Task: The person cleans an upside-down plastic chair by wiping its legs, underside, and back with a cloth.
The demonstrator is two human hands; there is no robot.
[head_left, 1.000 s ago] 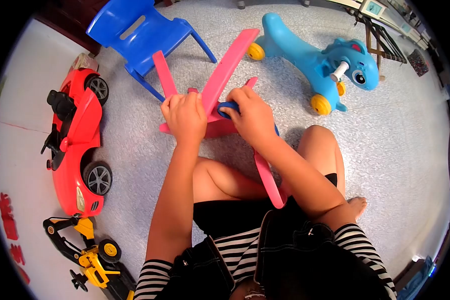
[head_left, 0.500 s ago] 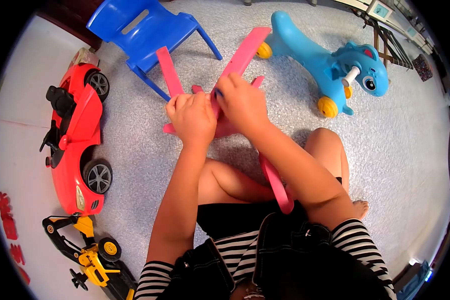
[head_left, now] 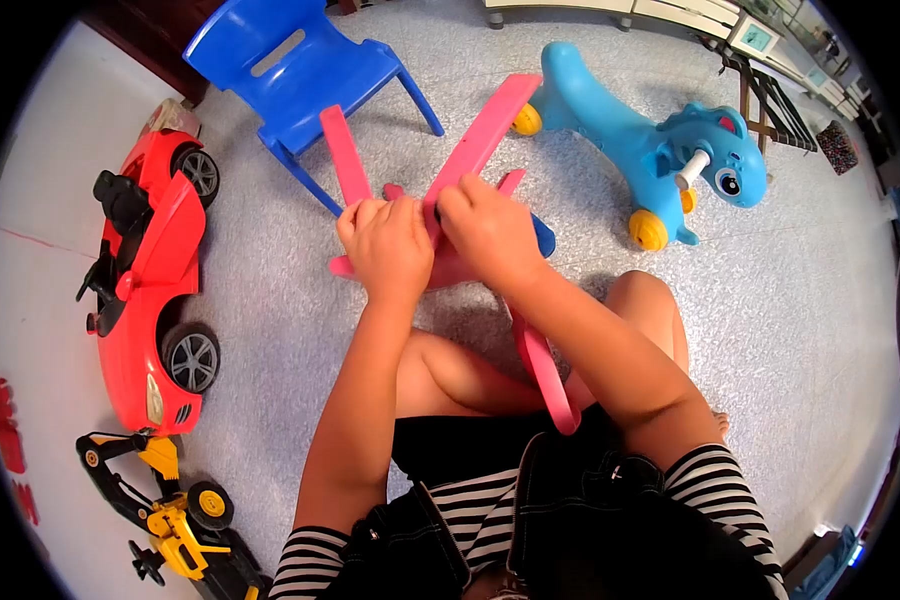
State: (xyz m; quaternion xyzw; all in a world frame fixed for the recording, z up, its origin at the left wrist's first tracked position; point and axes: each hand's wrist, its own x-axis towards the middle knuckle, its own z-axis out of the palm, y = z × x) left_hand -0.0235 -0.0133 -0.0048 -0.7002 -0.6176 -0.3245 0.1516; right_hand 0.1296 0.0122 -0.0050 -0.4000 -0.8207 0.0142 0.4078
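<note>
A pink toy with several long flat arms (head_left: 485, 130) is held above the floor in front of my crossed legs. One arm of it curves down toward my lap. My left hand (head_left: 388, 243) is closed around its left side, near the middle where the arms meet. My right hand (head_left: 490, 228) is closed beside it, fingertips curled against the pink middle. Something small and dark shows at those fingertips, too covered to name. A rounded blue end (head_left: 543, 236) sticks out behind my right wrist; what it belongs to is hidden.
A blue plastic chair (head_left: 315, 75) stands just beyond the pink toy. A light-blue ride-on animal (head_left: 610, 130) with yellow wheels is ahead on the right. Along the left wall are a red ride-on car (head_left: 155, 290) and a yellow-and-black toy excavator (head_left: 180, 530).
The view has tilted slightly up, so things sit lower in it. Both hands stay at the pink toy's middle. The blue end behind my right wrist has come into sight.
</note>
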